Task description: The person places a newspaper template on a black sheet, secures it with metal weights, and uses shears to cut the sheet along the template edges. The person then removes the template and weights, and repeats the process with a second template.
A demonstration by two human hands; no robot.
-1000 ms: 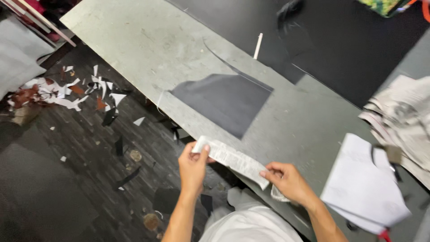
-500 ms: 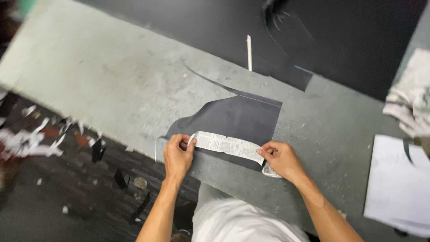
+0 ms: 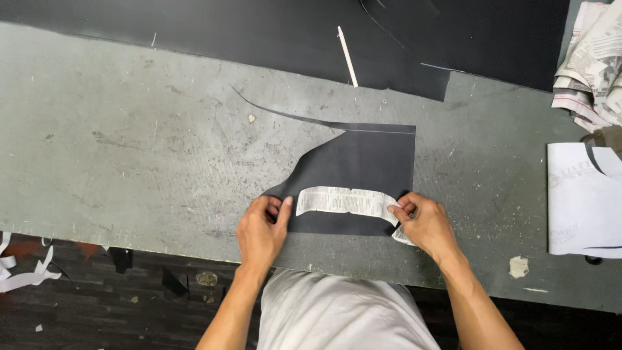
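A narrow white printed paper strip (image 3: pixel 343 201) lies across a cut piece of black sheet (image 3: pixel 363 165) on the grey worktable (image 3: pixel 129 149). My left hand (image 3: pixel 259 230) pinches the strip's left end against the black piece. The strip's right end is held by my right hand (image 3: pixel 424 223), and a bit of the paper pokes out below its fingers. Both hands rest near the table's front edge. A thin black sliver runs from the black piece's top left corner toward the upper left.
A large black sheet (image 3: pixel 259 32) covers the far side of the table, with a thin white stick (image 3: pixel 347 56) on it. Crumpled newspaper (image 3: pixel 593 61) and white paper sheets (image 3: pixel 583 198) lie at the right. Paper scraps (image 3: pixel 23 272) litter the dark floor at the lower left.
The paper strip, held in the air off the table's edge a second ago, has been brought over and laid flat on the black piece. My view has swung to face the table squarely.
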